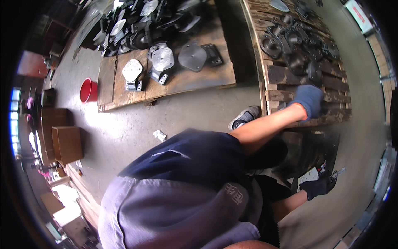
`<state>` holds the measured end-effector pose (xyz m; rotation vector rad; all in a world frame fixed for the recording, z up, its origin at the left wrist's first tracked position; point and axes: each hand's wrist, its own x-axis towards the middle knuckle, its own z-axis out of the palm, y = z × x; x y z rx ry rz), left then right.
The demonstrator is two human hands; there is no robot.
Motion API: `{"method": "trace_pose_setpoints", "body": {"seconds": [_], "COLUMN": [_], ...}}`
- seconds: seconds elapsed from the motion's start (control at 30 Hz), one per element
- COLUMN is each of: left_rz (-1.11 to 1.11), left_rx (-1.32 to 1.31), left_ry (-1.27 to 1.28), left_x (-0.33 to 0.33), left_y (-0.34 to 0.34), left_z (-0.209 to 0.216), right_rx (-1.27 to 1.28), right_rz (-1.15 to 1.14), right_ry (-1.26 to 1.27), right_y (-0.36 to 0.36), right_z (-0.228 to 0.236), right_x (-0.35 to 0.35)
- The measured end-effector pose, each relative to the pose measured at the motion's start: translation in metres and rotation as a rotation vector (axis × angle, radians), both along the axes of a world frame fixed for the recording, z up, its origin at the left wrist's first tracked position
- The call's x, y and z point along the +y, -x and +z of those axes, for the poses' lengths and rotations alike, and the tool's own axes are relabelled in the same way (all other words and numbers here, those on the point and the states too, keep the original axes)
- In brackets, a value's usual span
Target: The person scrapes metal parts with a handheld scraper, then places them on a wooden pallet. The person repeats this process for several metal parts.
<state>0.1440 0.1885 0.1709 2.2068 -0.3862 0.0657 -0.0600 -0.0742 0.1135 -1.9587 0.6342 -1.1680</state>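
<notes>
My left hand [309, 101], in a blue work glove, reaches over the near end of a wooden pallet [277, 96]. Its fingers are blurred and partly hidden. Just beyond it lies a dark rounded metal part [314, 71], beside a pile of dark flanged castings [295, 39]. My right hand [317, 187], in a dark glove, is lower down beside a dark stand [311, 149]. Its fingers look curled by a small shiny thing [339, 171]; what they hold is unclear.
A wooden table [186, 83] carries several metal plates with brackets [162, 60] and a heap of parts. A red bucket [88, 90] stands left of it. Cardboard boxes [66, 143] are at far left. A shoe [245, 117] is between table and pallet.
</notes>
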Motion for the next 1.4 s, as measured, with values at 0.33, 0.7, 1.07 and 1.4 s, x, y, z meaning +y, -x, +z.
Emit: {"method": "trace_pose_setpoints", "body": {"seconds": [0.33, 0.7, 1.07, 1.4], "left_rz": [0.442, 1.181, 1.846, 1.806], "left_rx": [0.064, 0.441, 0.466, 0.525], "left_ry": [-0.388, -0.331, 0.403, 0.225], "left_x": [0.278, 0.602, 0.781, 0.775], "left_y": [0.058, 0.21, 0.284, 0.314], "left_z": [-0.052, -0.111, -0.206, -0.271], "right_rx": [0.15, 0.606, 0.452, 0.526], "right_rz": [0.043, 0.016, -0.107, -0.315], "right_ry": [-0.179, 0.973, 0.04, -0.235], "right_y": [-0.008, -0.008, 0.0, 0.003], "right_z": [0.021, 0.006, 0.034, 0.073], "right_x": [0.028, -0.019, -0.031, 0.006]}}
